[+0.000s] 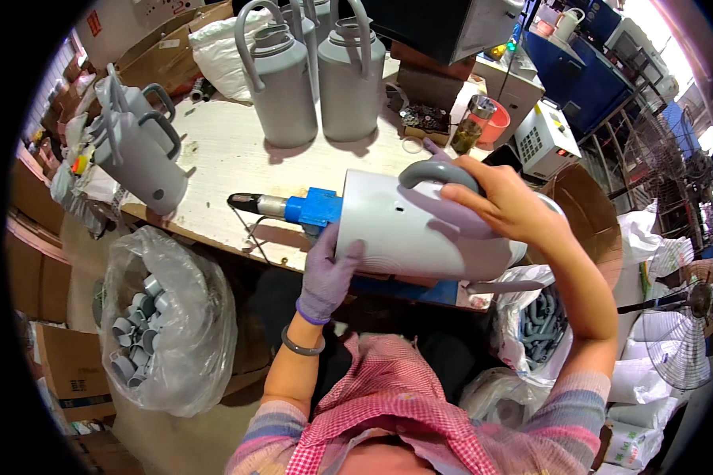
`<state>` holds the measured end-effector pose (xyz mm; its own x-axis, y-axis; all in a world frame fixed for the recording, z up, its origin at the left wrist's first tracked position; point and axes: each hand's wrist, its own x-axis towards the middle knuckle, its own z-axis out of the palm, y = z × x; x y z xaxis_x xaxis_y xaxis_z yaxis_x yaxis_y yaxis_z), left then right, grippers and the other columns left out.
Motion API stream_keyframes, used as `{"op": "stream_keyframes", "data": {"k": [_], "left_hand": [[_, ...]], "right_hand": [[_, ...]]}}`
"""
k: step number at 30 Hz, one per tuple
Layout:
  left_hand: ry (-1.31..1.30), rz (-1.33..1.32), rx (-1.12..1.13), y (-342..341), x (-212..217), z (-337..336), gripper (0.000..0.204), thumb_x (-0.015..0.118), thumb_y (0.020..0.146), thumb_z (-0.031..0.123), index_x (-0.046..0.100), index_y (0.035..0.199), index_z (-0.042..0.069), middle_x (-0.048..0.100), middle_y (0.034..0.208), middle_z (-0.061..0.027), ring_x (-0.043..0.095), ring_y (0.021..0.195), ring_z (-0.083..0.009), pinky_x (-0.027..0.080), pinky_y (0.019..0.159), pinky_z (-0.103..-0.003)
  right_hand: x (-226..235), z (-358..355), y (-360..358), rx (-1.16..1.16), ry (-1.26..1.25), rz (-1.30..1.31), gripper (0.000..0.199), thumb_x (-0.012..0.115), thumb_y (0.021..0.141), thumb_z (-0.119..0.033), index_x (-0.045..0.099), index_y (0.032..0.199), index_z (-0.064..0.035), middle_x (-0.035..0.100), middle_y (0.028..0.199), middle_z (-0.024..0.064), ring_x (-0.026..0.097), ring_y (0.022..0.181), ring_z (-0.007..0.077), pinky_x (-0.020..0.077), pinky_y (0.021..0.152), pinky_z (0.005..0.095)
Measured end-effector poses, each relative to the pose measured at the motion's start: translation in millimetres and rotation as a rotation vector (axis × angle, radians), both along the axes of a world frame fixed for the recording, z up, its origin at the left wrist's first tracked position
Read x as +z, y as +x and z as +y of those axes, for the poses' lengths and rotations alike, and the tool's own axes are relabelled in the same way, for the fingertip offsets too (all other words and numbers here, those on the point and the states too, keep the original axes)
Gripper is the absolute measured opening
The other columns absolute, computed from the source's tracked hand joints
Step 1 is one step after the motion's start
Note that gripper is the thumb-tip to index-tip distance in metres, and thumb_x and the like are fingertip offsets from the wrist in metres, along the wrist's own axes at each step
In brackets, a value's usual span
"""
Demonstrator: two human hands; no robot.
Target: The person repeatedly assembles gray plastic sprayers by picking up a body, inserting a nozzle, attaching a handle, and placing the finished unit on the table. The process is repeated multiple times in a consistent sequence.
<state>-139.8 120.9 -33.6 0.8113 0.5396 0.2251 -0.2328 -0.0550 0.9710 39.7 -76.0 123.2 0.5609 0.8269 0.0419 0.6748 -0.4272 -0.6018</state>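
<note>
Two hands on one job: my gloved left hand (327, 273) cups the near side of the pale grey plastic kettle body (420, 229), which lies on its side at the table edge, fingers spread flat against the shell. My bare right hand (509, 207) closes over the dark grey curved handle (438, 172) on top, pressing it to the body. Just beyond my left hand, the blue power screwdriver (297, 209) points at the kettle's end. To my left, a clear bag of grey plastic caps (139, 336) sits low. Farther out, finished grey kettles (139, 146) lie stacked, and two tall grey kettles (317, 79) stand upright, handles already on. I judge this one mid-assembly, its handle seated but not fastened.
</note>
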Motion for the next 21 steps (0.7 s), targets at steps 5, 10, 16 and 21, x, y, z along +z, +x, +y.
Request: {"op": "stream_keyframes", "data": {"k": [5,10,16,21], "left_hand": [[0.376,0.153,-0.104,-18.0,-22.8,35.3,0.029,0.056,0.096,0.009,0.061,0.123,0.000,0.065,0.111,-0.0172,0.065,0.097,-0.0241,0.053,0.084,-0.032],[1.029,0.774,-0.395,44.8,-72.8,21.6,0.051,0.068,0.085,0.039,0.060,0.121,0.004,0.063,0.110,-0.0238,0.060,0.107,-0.0360,0.047,0.094,-0.044],[0.941,0.680,-0.455,77.1,-106.0,11.7,0.043,0.071,0.084,0.035,0.067,0.119,0.012,0.066,0.116,-0.0181,0.063,0.108,-0.0330,0.048,0.095,-0.042],[0.922,0.542,-0.129,62.2,-102.4,9.7,0.028,0.070,0.086,0.031,0.074,0.088,0.004,0.071,0.082,-0.0148,0.068,0.081,-0.0332,0.053,0.079,-0.040]], "right_hand": [[19.3,-62.6,-0.4,-0.164,-0.187,-0.094,0.039,0.060,0.095,-0.037,0.062,0.109,-0.0014,0.062,0.077,0.0220,0.059,0.065,0.0318,0.0468,0.066,0.0396],[-6.6,-170.2,-8.9,-0.299,-0.098,-0.153,0.033,0.062,0.095,-0.028,0.062,0.111,0.0007,0.061,0.073,0.0124,0.053,0.063,0.0174,0.0434,0.062,0.0350],[-22.2,-237.9,-57.1,-0.583,-0.068,-0.003,0.028,0.061,0.096,-0.025,0.060,0.104,0.0013,0.048,0.072,0.0002,0.040,0.067,0.0086,0.0357,0.059,0.0255],[-44.3,-265.6,-80.8,-0.746,0.040,0.163,0.024,0.061,0.095,-0.020,0.061,0.106,0.0010,0.047,0.069,-0.0026,0.039,0.063,0.0066,0.0332,0.055,0.0237]]}}
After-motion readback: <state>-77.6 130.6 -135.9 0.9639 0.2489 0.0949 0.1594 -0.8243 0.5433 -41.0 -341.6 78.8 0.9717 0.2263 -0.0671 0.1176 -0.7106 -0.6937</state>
